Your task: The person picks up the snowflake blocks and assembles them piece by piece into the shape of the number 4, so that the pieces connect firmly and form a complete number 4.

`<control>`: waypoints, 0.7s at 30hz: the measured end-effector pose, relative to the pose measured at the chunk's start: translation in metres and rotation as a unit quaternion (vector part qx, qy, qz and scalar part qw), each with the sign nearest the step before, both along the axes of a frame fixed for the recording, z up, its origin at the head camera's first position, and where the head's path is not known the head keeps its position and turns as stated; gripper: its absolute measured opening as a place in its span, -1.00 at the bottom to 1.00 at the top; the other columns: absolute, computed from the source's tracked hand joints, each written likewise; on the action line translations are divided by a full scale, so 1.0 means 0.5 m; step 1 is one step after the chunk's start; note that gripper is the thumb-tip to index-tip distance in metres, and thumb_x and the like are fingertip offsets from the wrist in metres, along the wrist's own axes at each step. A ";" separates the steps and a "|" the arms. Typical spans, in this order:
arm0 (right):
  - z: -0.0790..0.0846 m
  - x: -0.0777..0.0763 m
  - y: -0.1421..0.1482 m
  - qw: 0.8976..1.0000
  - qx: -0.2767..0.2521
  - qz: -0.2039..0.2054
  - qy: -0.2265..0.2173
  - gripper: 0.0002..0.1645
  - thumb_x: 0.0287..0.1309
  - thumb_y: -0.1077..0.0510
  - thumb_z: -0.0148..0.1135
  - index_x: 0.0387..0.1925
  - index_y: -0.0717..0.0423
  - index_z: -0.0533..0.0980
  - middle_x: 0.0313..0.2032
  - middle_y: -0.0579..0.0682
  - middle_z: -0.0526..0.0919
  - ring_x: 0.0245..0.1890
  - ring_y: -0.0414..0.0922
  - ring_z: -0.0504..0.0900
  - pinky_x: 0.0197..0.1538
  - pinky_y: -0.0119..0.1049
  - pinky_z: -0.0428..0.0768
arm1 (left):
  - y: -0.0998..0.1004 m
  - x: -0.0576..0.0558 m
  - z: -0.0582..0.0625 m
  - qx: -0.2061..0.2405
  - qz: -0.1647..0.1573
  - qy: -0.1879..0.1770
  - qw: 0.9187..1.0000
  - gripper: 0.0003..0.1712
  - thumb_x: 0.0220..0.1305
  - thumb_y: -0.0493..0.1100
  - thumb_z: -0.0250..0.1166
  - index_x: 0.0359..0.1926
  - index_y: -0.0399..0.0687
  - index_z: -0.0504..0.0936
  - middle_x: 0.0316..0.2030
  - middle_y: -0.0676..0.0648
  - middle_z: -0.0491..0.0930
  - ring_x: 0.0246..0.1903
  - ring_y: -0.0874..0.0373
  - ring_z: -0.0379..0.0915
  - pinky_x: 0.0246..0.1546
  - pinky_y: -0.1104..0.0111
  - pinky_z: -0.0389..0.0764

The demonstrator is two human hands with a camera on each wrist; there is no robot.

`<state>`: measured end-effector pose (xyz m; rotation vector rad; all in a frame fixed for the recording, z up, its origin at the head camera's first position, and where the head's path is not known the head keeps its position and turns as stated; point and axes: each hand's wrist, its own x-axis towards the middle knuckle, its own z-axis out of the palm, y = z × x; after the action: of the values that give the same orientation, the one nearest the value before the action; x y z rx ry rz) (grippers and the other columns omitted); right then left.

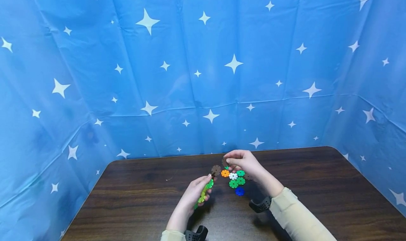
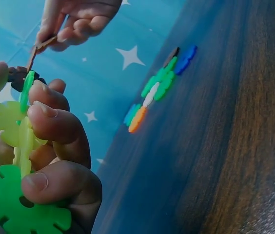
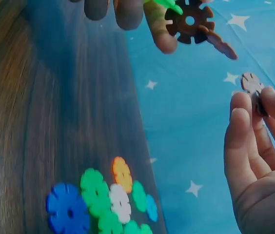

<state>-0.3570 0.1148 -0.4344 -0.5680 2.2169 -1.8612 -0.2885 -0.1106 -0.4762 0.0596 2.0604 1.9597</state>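
My left hand [image 1: 193, 193] grips a chain of interlocked notched plastic discs. A green disc [image 2: 6, 200] sits at its near end, with yellow discs [image 2: 8, 119] and another green one beyond. Brown discs [image 3: 181, 28] form the far end, the last one standing out at an angle past the fingers. Thumb and fingers of my right hand [image 1: 248, 163] pinch a separate brown disc [image 3: 249, 82]. It is held up close to the chain's brown end, with a gap between them in the right wrist view.
Loose discs lie on the dark wooden table [image 1: 136, 195] below my right hand: a blue disc [image 1: 239, 191], a white disc [image 1: 233, 176], an orange disc [image 1: 225, 173], several green discs [image 1: 240, 181] and a brown one. A blue star-printed curtain [image 1: 190, 89] hangs behind the table.
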 end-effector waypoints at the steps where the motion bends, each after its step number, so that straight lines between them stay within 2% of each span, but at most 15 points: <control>1: -0.001 -0.002 -0.005 1.000 -0.010 0.000 -0.004 -0.64 0.31 0.19 0.21 0.05 0.33 0.53 -0.19 0.12 0.65 -0.27 0.20 0.65 -0.25 -0.07 0.67 | 0.000 0.000 -0.001 0.000 -0.001 0.001 1.000 -0.31 0.31 0.33 0.12 0.13 -0.14 0.55 -0.51 0.04 0.44 -0.68 0.27 0.32 -0.76 0.47 0.19; 2: -0.002 -0.003 -0.009 1.000 -0.020 -0.001 -0.010 -0.65 0.31 0.20 0.20 0.05 0.33 0.53 -0.18 0.11 0.65 -0.26 0.20 0.65 -0.24 -0.10 0.67 | -0.001 -0.001 -0.002 -0.002 -0.001 0.003 1.000 -0.31 0.31 0.33 0.12 0.14 -0.14 0.55 -0.50 0.03 0.44 -0.68 0.27 0.32 -0.76 0.47 0.18; 9: -0.012 -0.008 -0.026 0.997 -0.066 0.014 -0.038 -0.67 0.35 0.24 0.13 0.07 0.35 0.49 -0.14 0.10 0.62 -0.28 -0.06 0.69 -0.11 0.02 0.63 | -0.003 0.002 0.000 -0.006 -0.011 0.015 1.000 -0.29 0.33 0.34 0.08 0.16 -0.15 0.55 -0.49 0.03 0.43 -0.65 0.24 0.32 -0.74 0.44 0.16; 14: -0.019 -0.008 -0.033 0.996 -0.078 0.026 -0.041 -0.68 0.37 0.25 0.10 0.06 0.38 0.48 -0.15 0.09 0.60 -0.28 -0.07 0.67 -0.13 -0.07 0.65 | -0.004 0.003 -0.002 -0.004 -0.009 0.018 1.000 -0.30 0.35 0.34 0.06 0.16 -0.12 0.56 -0.49 0.04 0.42 -0.65 0.23 0.32 -0.74 0.43 0.16; 21: -0.023 -0.006 -0.037 0.997 -0.069 0.028 -0.026 -0.65 0.36 0.25 0.11 0.06 0.46 0.45 -0.16 0.11 0.62 -0.27 -0.04 0.66 -0.08 0.03 0.62 | -0.007 0.002 -0.001 0.005 -0.009 0.020 1.000 -0.36 0.41 0.25 0.04 0.14 -0.20 0.56 -0.50 0.04 0.40 -0.66 0.27 0.31 -0.77 0.47 0.14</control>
<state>-0.3599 0.0965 -0.4460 -0.5920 2.0293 -1.9887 -0.2875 -0.1139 -0.4766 0.1197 2.0686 1.9742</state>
